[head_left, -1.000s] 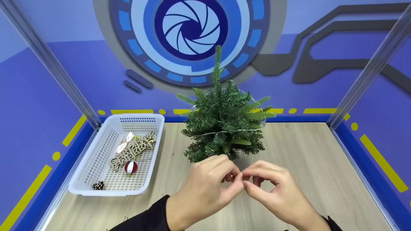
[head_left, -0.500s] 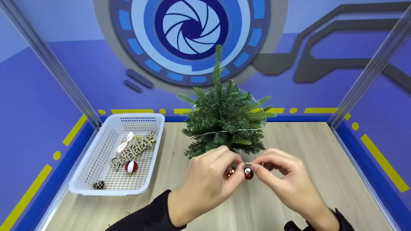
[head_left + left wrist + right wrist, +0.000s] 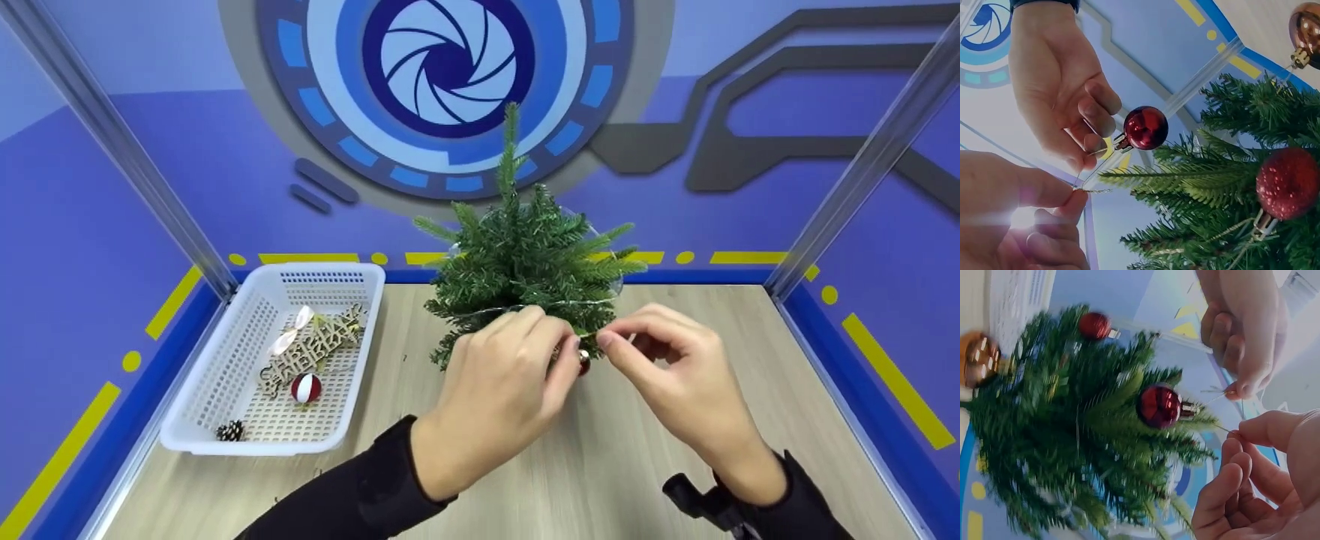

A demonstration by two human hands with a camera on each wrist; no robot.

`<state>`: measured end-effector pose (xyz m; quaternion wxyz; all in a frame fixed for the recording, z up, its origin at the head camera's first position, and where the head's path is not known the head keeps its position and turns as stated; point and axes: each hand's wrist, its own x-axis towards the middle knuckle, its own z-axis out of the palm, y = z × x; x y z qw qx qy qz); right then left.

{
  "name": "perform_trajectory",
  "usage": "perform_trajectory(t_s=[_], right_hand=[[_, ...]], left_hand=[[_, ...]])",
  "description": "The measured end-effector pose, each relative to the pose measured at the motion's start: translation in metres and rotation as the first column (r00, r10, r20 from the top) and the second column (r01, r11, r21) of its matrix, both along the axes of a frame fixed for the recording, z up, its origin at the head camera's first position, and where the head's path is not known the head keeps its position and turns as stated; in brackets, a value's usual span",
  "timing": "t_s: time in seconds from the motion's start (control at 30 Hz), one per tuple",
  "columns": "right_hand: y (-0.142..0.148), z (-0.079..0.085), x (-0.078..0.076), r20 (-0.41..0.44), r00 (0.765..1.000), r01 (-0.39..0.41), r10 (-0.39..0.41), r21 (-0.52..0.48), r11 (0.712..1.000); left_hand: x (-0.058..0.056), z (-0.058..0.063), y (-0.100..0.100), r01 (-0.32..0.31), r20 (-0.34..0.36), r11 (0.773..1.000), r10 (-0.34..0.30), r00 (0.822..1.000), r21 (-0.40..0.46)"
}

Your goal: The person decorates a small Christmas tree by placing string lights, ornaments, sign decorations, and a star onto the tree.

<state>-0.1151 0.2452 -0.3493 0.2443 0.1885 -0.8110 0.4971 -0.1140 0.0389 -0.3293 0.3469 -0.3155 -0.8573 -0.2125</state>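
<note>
In the head view my left hand (image 3: 499,375) and my right hand (image 3: 679,375) meet in front of a small Christmas tree (image 3: 517,255). Thumb and fingertips of each pinch one side of a thin gold string loop. From this loop hangs a shiny red bauble (image 3: 1147,128), at the tip of a light green branch (image 3: 1185,180) in the left wrist view. Its cap (image 3: 1188,409) points toward the fingers in the right wrist view. On lower branches hang a glittery red bauble (image 3: 1287,183) and a copper-gold bauble (image 3: 979,359). The head view mostly hides these baubles behind my left hand.
A white perforated basket (image 3: 341,439) stands on the left, holding wooden lettering (image 3: 319,349), a red-and-white ball (image 3: 306,388) and a pine cone (image 3: 230,430). A thin light wire (image 3: 577,302) wraps the tree. Printed panels surround the wooden table (image 3: 750,360).
Both hands have moved forward to the tree with the red bauble between them. The fingertips, together at first, have drawn apart, with the string stretched between them.
</note>
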Motion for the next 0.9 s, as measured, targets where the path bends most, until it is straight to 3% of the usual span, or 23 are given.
perform_trajectory(t_s=[0.23, 0.57, 0.9], right_hand=[[-0.002, -0.001, -0.011, -0.056, 0.997, 0.055, -0.052, 0.049, 0.997], [-0.008, -0.006, -0.02, -0.164, 0.982, 0.114, -0.09, 0.141, 0.983], [-0.01, -0.012, -0.022, -0.189, 0.975, 0.154, -0.112, 0.223, 0.963]], left_hand=[[-0.009, 0.0, 0.001, -0.055, 0.02, 0.997, 0.057, 0.998, -0.055], [-0.015, -0.002, 0.003, -0.135, -0.051, 0.983, 0.129, 0.99, -0.123], [-0.017, -0.007, 0.002, -0.133, -0.047, 0.979, 0.128, 0.991, -0.155]])
